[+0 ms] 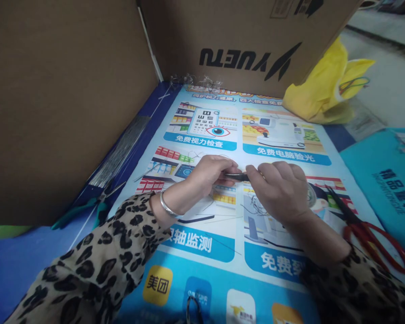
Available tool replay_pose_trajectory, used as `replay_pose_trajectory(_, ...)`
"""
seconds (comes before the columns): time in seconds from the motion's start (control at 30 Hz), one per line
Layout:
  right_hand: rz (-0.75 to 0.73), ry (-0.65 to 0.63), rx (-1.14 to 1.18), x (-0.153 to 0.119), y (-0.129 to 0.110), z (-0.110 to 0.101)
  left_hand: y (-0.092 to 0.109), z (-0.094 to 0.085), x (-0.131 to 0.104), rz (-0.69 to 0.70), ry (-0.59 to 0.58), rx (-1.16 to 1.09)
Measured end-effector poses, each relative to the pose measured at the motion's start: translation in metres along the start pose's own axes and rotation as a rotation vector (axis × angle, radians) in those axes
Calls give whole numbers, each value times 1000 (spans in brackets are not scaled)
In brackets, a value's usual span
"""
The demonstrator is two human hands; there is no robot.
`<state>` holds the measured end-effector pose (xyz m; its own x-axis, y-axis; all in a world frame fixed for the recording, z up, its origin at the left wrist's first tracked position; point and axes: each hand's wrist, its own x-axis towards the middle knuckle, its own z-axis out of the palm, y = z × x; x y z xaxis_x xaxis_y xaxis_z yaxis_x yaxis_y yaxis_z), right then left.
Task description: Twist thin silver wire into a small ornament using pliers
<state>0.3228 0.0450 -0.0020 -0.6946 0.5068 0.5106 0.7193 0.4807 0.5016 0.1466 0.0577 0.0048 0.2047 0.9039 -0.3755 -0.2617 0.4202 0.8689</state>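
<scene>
Over the poster (236, 270), the right hand (281, 191) clamps a dark tool (238, 177); the left hand (211, 173) nears its tip, grip unclear; bundled wires (123, 150) seem unused.

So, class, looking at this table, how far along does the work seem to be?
Possibly done: the small wiry pieces gathered by the cardboard. In hand: the right hand grips a dark tool, its tip at the left hand; what the tool works on is hidden. Probably left: the bundle of straight wires, which looks unused. The exact share done can't be told.
</scene>
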Motion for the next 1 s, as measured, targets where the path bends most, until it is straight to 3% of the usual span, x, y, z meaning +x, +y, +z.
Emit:
replay_pose_trajectory(0.23, -10, 24, 12, 0, 0, 2, -1, 0, 0, 9, 5, 11)
replay_pose_trajectory(0.47, 25, -58, 49, 2, 2, 1, -1, 0, 1, 143, 9, 156)
replay_pose_trajectory(0.63, 97, -267, 146, 2, 0, 0, -4, -2, 3, 303, -50, 296)
replay_pose_trajectory(0.83, 288, -562, 306, 4, -3, -7, -6, -9, 3, 665, -129, 732)
replay_pose_trajectory(1.0, 353, -702, 390, 7, -2, -10, -6, -13, 0, 777, -185, 940)
